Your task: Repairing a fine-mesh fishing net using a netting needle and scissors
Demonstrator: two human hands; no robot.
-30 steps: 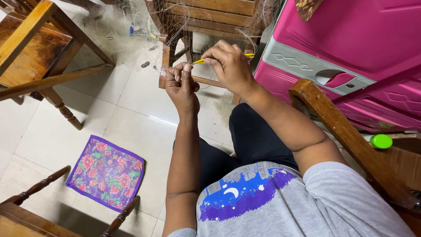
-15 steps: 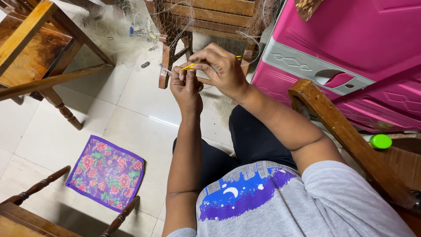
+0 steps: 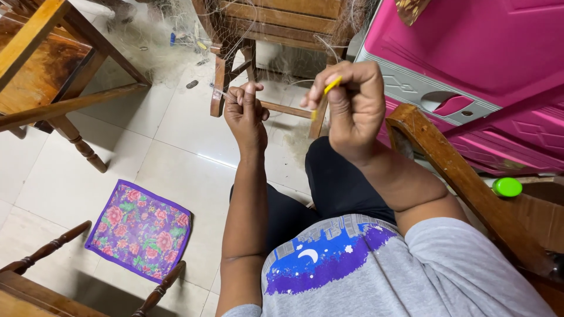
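Note:
My left hand (image 3: 244, 111) is closed, pinching thin pale net strands in front of a wooden chair (image 3: 276, 35) draped with fine fishing net (image 3: 170, 41). My right hand (image 3: 349, 103) is raised to the right of it, fingers closed around a yellow netting needle (image 3: 328, 89) whose tip sticks out to the left. A thin thread runs between the two hands toward the net on the chair. I sit with dark trousers and a grey shirt below.
A pink plastic cabinet (image 3: 482, 53) stands at the right, with a wooden armrest (image 3: 458, 182) and a green lid (image 3: 507, 186) beside it. A floral cloth (image 3: 141, 230) lies on the tiled floor. Wooden furniture (image 3: 53, 70) stands at left, more chair parts (image 3: 53, 258) at bottom left.
My right hand has pulled away from the left hand, up and to the right, drawing the needle and thread out. The left hand keeps its pinch on the net.

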